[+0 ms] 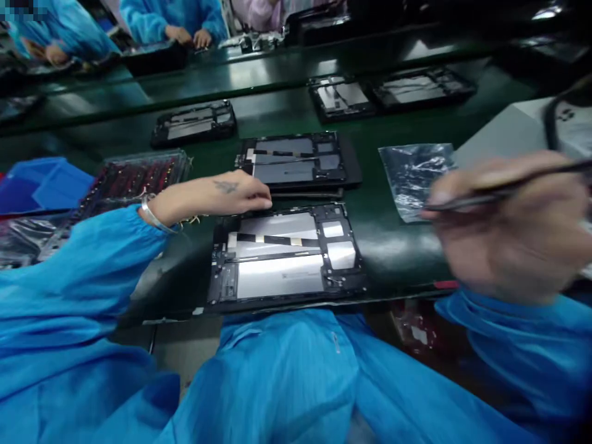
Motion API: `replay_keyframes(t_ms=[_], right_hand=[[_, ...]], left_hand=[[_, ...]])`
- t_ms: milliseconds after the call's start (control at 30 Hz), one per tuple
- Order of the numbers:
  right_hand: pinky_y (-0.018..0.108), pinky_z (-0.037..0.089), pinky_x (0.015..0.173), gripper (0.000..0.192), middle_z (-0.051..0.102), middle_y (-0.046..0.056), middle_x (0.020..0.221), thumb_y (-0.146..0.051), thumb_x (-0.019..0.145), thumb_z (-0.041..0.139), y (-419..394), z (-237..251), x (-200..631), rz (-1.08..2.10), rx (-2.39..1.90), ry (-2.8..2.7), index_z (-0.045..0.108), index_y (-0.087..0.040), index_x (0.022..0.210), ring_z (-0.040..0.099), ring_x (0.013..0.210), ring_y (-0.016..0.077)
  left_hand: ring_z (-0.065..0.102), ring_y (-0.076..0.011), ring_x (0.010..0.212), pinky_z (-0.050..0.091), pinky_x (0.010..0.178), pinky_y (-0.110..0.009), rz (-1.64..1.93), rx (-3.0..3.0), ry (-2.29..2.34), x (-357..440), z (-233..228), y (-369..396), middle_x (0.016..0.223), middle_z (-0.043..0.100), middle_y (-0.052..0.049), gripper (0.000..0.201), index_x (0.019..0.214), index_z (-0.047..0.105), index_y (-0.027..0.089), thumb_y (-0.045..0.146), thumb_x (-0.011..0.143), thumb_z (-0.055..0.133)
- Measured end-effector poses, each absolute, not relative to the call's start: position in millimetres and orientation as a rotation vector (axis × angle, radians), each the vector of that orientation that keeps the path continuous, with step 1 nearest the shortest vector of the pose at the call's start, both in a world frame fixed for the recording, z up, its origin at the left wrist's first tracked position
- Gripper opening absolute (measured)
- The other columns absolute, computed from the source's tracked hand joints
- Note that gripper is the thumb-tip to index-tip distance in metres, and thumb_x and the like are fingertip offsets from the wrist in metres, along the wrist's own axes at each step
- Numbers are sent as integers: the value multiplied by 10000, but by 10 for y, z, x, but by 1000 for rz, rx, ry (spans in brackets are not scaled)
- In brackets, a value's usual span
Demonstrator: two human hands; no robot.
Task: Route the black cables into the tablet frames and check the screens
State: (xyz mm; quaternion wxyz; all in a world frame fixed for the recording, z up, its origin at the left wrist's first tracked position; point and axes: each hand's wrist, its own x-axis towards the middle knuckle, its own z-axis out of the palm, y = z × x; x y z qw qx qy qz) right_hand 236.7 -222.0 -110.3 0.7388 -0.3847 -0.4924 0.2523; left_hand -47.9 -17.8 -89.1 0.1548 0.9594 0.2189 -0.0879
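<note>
Wide dark-green table fills the view, running left to right, with a second green strip behind it. On it, count the opened tablet frames: five in sight. The nearest tablet frame lies flat right at the table's near edge, silver plates showing, a dark ribbon strip crossing its upper part. Just behind it sits a second frame, darker inside; three more sit farther back, one to the left and two side by side to the right and. Left of the near frame, one tray of small dark parts, and beyond it one blue bin at the far left edge. One crinkled clear plastic bag lies on the table to the right of the frames. Now the hands: left hand, bracelet at the wrist, reaches in flat, fingers loose and holding nothing, fingertips touching the upper left corner of the near frame. Right hand, badly blurred, is closed around one thin dark tool, held above the table to the right of the near frame. Across the table, co-workers' hands in blue sleeves rest by a black tray.
</note>
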Motion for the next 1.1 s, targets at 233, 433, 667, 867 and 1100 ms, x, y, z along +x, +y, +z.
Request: replay_keyframes(t_ms=[233, 433, 667, 867, 1100], right_hand=[[251, 595, 709, 232, 677, -1, 823, -399, 932, 690, -1265, -1258, 1681, 814, -1072, -1530, 727, -175, 884, 694, 739, 121], [277, 568, 748, 318, 693, 22, 859, -489, 947, 639, -1235, -1357, 1656, 763, -1267, -1681, 713, -182, 905, 686, 784, 150], [237, 548, 671, 280, 696, 23, 867, -446, 943, 661, -1252, -1297, 1633, 760, -1317, -1749, 718, -176, 899, 691, 774, 145], [217, 548, 662, 242, 704, 22, 888, -404, 963, 642, -1249, -1297, 1638, 704, -1311, -1831, 723, -182, 913, 678, 786, 135], [216, 553, 661, 248, 715, 24, 920, -421, 957, 647, -1233, -1299, 1649, 685, -1329, -1868, 724, -188, 920, 671, 798, 136]], left_hand=[[634, -153, 874, 456, 781, -241, 394, 2623, 544, -637, -1481, -462, 992, 669, -74, 332, 1070, 698, 121, 337, 1046, 447], [630, -156, 842, 447, 744, -257, 461, 2570, 531, -658, -1535, -484, 973, 664, -58, 317, 1062, 709, 149, 344, 1046, 459], [621, -165, 822, 421, 719, -267, 472, 2581, 546, -648, -1582, -485, 946, 657, -60, 342, 1051, 716, 162, 362, 1050, 440], [618, -158, 811, 418, 707, -262, 476, 2572, 543, -643, -1578, -485, 939, 652, -56, 336, 1053, 717, 157, 354, 1049, 445], [613, -153, 815, 421, 711, -263, 455, 2561, 552, -649, -1547, -497, 946, 653, -55, 329, 1061, 714, 158, 362, 1050, 456]])
